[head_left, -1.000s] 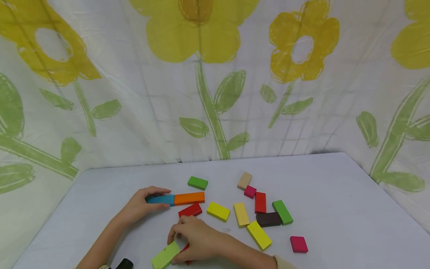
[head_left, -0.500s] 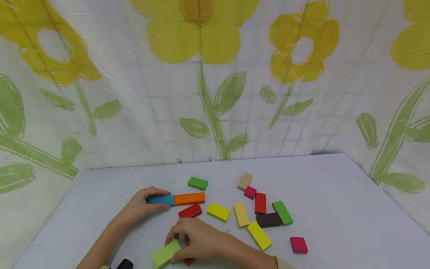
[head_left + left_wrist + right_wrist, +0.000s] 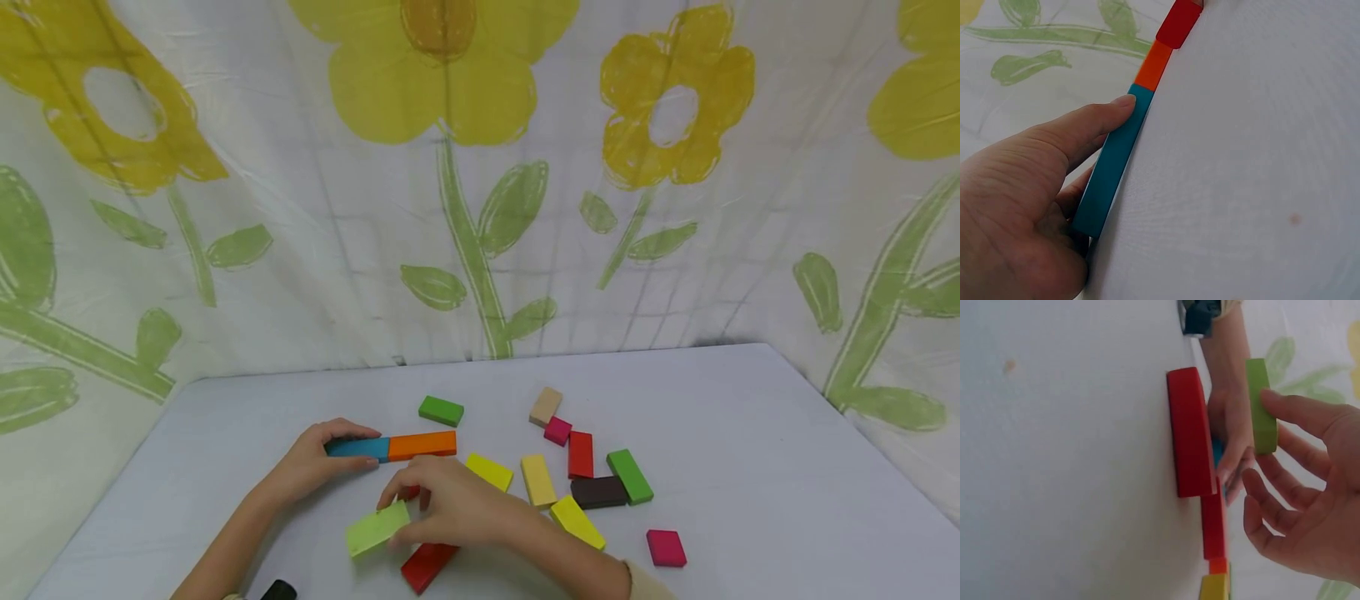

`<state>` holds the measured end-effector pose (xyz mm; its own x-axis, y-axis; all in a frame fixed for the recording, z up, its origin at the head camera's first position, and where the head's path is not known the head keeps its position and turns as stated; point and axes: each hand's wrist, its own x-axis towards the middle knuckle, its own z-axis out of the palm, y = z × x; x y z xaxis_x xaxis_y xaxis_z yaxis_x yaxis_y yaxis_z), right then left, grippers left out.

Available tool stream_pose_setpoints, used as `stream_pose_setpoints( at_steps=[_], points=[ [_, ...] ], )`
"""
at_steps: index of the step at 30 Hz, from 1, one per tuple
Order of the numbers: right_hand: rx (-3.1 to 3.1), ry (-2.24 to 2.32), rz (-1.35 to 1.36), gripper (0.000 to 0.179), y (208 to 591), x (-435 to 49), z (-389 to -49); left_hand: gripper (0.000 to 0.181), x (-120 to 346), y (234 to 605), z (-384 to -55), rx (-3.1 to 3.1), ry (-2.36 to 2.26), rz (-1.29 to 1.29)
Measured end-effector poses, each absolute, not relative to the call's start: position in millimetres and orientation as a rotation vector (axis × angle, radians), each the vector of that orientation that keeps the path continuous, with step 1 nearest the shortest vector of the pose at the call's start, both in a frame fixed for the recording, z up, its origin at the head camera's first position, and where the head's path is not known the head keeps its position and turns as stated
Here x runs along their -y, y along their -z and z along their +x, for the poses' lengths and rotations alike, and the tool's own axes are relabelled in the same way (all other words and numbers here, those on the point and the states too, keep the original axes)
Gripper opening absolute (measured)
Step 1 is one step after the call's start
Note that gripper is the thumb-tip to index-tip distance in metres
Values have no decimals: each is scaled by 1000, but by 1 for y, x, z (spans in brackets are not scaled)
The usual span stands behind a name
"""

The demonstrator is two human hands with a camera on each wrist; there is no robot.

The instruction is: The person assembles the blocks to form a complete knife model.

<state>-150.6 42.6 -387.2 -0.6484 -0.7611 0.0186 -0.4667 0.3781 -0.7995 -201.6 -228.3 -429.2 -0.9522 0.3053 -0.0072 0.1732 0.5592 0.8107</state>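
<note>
A light green block (image 3: 377, 530) is pinched at one end between the thumb and fingers of my right hand (image 3: 457, 504). In the right wrist view the light green block (image 3: 1261, 406) shows raised above the table. Under that hand lies a red block (image 3: 429, 567), and a second red block (image 3: 1213, 525) is mostly hidden behind the fingers in the head view. My left hand (image 3: 311, 458) grips a blue block (image 3: 1114, 159), thumb along one side. An orange block (image 3: 422, 444) lies end to end with the blue one, in line with it.
Behind the orange block lies a green block (image 3: 441, 410). To the right are yellow (image 3: 577, 522), pale yellow (image 3: 538, 481), dark brown (image 3: 597, 492) and green blocks (image 3: 630, 476), plus a pink square block (image 3: 667, 547). A flower-print curtain (image 3: 360, 208) hangs behind the table.
My right hand has lifted the light green block and moved it up and to the right, turning it flatter. More of the near red block now shows. The left hand stays in place.
</note>
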Motion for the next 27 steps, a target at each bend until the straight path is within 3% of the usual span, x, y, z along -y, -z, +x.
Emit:
stream_pose_setpoints(
  at_steps=[7,20,27],
  points=[
    [-2282,1280,-940,26,373,-47,-152,37,228,430,-200,-2649,-1332,382],
    [-2419,1327,-1012,29,344,-57,-169,35,230,431,-200,-2642,-1362,467],
    [-2471,1373,-959,29,337,-72,-174,37,227,430,-201,-2675,-1341,387]
  ],
)
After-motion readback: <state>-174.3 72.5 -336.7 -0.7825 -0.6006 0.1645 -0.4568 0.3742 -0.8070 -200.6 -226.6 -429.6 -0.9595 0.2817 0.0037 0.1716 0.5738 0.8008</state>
